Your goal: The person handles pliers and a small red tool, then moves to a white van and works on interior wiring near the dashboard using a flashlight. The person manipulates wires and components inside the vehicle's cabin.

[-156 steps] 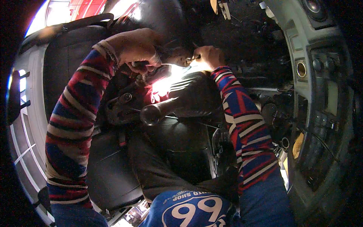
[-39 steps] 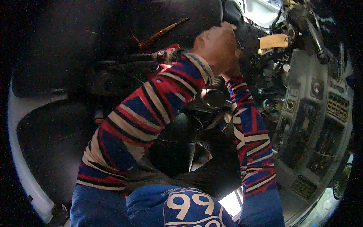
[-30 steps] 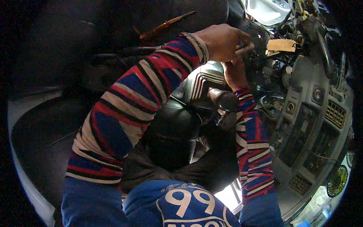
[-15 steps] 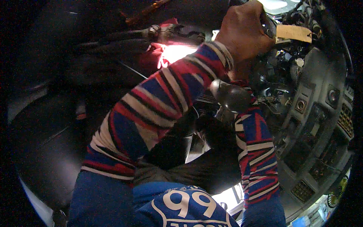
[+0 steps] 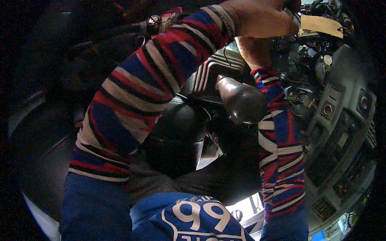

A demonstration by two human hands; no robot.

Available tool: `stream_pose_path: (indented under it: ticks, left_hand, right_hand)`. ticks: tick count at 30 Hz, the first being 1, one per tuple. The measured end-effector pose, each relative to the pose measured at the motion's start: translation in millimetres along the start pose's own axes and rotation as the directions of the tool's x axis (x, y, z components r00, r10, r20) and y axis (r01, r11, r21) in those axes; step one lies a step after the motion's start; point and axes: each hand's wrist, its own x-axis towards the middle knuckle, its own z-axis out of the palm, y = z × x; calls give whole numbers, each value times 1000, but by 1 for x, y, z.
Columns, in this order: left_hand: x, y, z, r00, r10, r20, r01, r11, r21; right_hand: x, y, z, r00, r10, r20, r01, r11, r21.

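My left hand (image 5: 263, 20) is up at the top edge, its back and wrist toward me. Its fingers look curled round a dark object that I cannot make out, partly cut off by the frame. Just right of it a tan paper tag (image 5: 321, 26) hangs by a dark tie. Behind the left hand is my right hand (image 5: 253, 50), with only its wrist side showing and its fingers hidden. Below both hands stands a shiny black gear lever knob (image 5: 243, 102), close beside my right forearm. A ribbed gear lever boot (image 5: 207, 74) shows under my left forearm.
A grey dashboard panel (image 5: 327, 120) with switches and vents curves along the right. Loose wires and exposed parts (image 5: 299, 90) lie between it and my right arm. A dark seat (image 5: 40, 148) is on the left. Dark cable-like parts (image 5: 152, 24) show at the upper left.
Both hands have moved up and slightly away, the left partly out of the frame. The gear lever knob and boot show more fully, and the bright light behind my left forearm is gone.
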Motion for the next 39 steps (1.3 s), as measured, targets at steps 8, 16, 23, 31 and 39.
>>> stream_pose_path:
  ticks: [8,16,23,31,39]
  left_hand:
    - [-8,-19,43,816,245,-523,-171,967,187]
    - [9,-39,33,728,550,-410,-211,748,629]
    - [-4,-87,-18,954,252,-162,-269,959,-92]
    - [9,-84,-14,534,825,-185,-627,534,567]
    - [15,-55,4,524,827,-205,-427,463,777]
  right_hand:
    - [-12,9,-5,988,133,77,-140,986,92]
    - [-8,16,-3,968,241,72,-251,934,256]
    - [-4,-12,-7,903,225,367,-395,771,499]
    - [-14,11,5,909,274,313,-412,701,582]
    - [-9,16,3,847,411,336,-522,525,673]
